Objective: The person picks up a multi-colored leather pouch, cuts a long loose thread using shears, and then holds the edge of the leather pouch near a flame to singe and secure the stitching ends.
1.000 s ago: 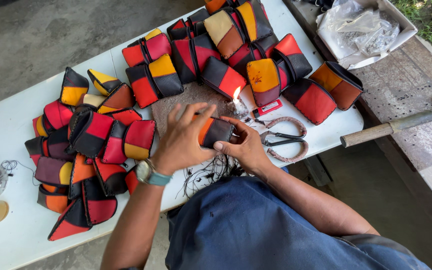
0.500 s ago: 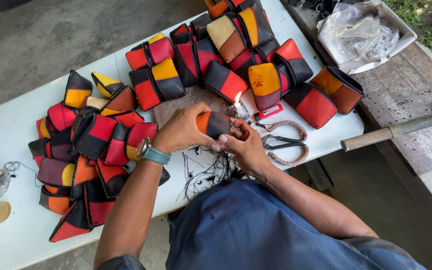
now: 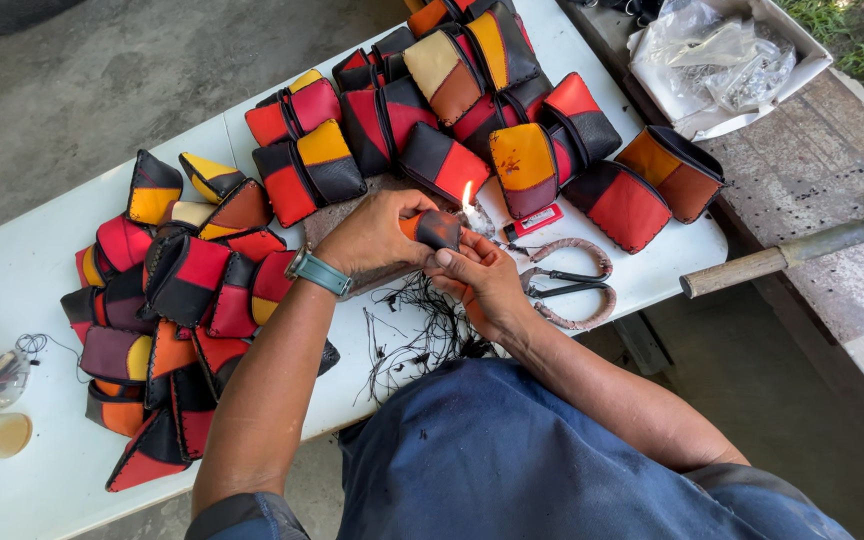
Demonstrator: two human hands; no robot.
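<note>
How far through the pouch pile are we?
Cut thread scraps by the table edge suggest earlier trimming. In hand: the left hand holds one pouch and the right hand a small flame at it. Which piled pouches remain, I cannot tell.

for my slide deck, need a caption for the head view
Left hand holds a small pouch at a flame, right hand beside it, patchwork pouches piled around.

1. Two hands work at the table: left hand (image 3: 372,235), right hand (image 3: 482,280).
2. One small pouch (image 3: 437,228) sits in those hands.
3. One small flame (image 3: 468,194) burns beside it.
4. One pair of scissors (image 3: 567,283) lies nearby.
5. Two heaps of patchwork pouches: the left heap (image 3: 167,300) and the far heap (image 3: 472,110), too overlapped to count exactly.
6. One wooden handle (image 3: 792,255).
</note>
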